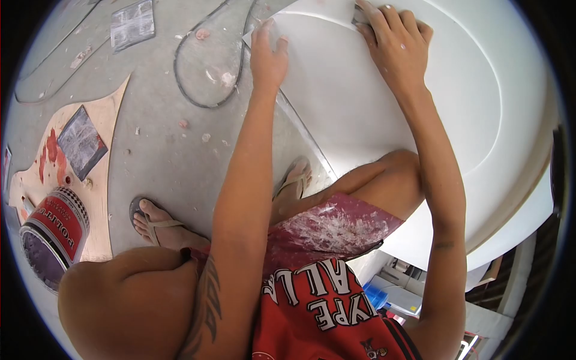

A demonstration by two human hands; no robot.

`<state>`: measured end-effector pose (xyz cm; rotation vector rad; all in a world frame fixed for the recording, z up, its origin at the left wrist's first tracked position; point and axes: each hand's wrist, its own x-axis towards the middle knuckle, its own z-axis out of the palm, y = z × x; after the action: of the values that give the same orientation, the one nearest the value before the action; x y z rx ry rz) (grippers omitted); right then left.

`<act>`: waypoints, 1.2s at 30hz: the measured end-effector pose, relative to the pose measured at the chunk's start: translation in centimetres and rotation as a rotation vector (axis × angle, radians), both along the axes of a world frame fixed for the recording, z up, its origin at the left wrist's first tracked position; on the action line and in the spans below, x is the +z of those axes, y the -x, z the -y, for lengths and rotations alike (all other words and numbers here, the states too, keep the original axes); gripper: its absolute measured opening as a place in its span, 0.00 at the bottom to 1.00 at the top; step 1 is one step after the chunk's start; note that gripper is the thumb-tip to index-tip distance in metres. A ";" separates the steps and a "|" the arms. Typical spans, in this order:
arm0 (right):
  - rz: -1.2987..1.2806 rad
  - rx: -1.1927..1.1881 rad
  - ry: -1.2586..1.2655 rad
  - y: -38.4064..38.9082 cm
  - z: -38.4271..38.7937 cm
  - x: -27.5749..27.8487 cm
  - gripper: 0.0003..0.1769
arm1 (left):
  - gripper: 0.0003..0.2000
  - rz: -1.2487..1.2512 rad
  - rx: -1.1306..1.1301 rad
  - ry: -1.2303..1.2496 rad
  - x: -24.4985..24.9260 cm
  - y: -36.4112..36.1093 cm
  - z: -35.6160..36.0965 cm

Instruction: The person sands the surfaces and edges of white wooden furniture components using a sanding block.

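Note:
My left hand [268, 55] rests at the left edge of a large smooth white panel [336, 78], fingers stretched out and thumb apart, holding nothing I can see. Farther right, my right hand [401, 41] presses down on the panel's surface. Under its fingers and thumb is a small dark grey piece of sandpaper [358, 16], mostly hidden by the hand. A raised curved line runs across the white surface around the right hand. My bent knee is close against the panel's near part.
Grey sandpaper sheets lie on the floor [132, 25] and on a red-stained wooden board [83, 143]. A red-labelled can [57, 231] lies tilted at the lower left. A black hose [176, 66] loops over the dusty concrete. A blue bottle [375, 295] is visible below the panel.

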<state>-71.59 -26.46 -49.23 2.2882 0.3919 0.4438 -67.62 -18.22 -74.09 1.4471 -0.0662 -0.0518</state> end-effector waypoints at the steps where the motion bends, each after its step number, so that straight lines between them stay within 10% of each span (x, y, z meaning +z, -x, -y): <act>1: -0.073 -0.035 0.030 -0.1 -0.5 0.3 0.26 | 0.25 0.001 -0.007 -0.001 0.1 0.0 0.1; 36: -0.175 -0.022 -0.005 0.2 0.2 2.2 0.17 | 0.25 -0.016 0.031 0.054 0.3 0.1 1.1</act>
<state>-71.83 -26.62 -47.02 2.3418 0.4523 0.2336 -67.76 -19.30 -73.77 1.3931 -0.0322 -0.0360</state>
